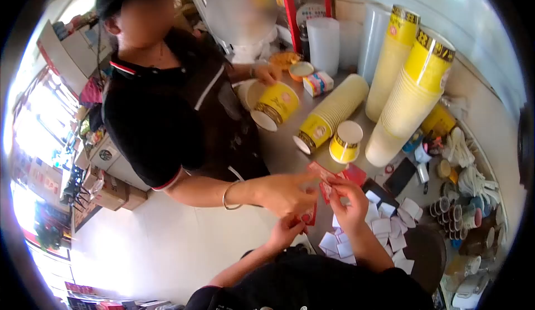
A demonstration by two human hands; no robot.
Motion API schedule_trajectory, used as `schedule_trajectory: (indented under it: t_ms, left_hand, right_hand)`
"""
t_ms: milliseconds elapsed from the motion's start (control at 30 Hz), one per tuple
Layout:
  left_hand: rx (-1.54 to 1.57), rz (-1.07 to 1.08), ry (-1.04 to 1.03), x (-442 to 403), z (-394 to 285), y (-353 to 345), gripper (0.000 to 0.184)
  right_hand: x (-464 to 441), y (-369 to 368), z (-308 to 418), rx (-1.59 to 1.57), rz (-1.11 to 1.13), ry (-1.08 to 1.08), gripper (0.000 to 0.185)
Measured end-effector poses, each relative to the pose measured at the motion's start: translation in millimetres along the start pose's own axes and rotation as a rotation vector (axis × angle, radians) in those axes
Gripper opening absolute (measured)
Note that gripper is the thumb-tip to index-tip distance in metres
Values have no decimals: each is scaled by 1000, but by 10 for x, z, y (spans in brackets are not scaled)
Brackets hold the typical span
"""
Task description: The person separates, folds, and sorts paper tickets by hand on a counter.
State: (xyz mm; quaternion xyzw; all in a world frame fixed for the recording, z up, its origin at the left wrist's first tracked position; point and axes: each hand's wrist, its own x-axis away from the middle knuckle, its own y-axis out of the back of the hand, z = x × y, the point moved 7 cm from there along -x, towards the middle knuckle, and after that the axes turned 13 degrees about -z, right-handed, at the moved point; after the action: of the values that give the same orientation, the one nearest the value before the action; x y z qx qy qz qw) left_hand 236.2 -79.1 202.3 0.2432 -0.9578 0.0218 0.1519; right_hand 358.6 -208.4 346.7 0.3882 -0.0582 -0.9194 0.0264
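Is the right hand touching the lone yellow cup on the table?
Apart. The head view shows the right hand short of the lone yellow cup, with a red card showing in the gap.

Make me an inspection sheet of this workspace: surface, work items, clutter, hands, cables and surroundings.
Surface: smooth grey tabletop, largely covered.
Job's things: red printed paper at the hands; white rectangular paper pieces piled loosely nearby.
Clutter: tall stacks of yellow-and-white round cups, another stack lying sideways; black flat rectangular device.
Hands: right hand pinches red paper; left hand close by, grip unclear.
Cables: nothing seen.
Surroundings: co-worker's hand reaches in close; brown cardboard boxes stand beyond.
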Motion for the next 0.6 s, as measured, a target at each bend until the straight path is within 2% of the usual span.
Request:
schedule_trajectory:
  t_ms: [200, 300, 367, 500, 567, 600]
  left_hand:
    - [9, -41, -16, 19, -180, 16, 17]
    - [-8, -30, -20, 36, -350, 5, 17]
    - [30, -48, -7, 32, -385, 34, 16]
    - [90, -22, 1, 87, -613, 32, 16]
    - [123, 24, -3, 131, -699, -15, 16]
    - [122, 28, 6, 150, -727, -24, 16]
  right_hand:
    - [-108, -130, 110, -52, 83, -7, 18]
    - [-173, -165, 188, -33, 110, 156, 23]
    - [-164, -73, 112, -161, 34, -115, 30]
    - [106, -55, -207, -101, 8, -284, 36]
    - [589, -379, -424, -493, 312, -937, 35]
    - [661, -411, -351, -545, 458, -1043, 26]
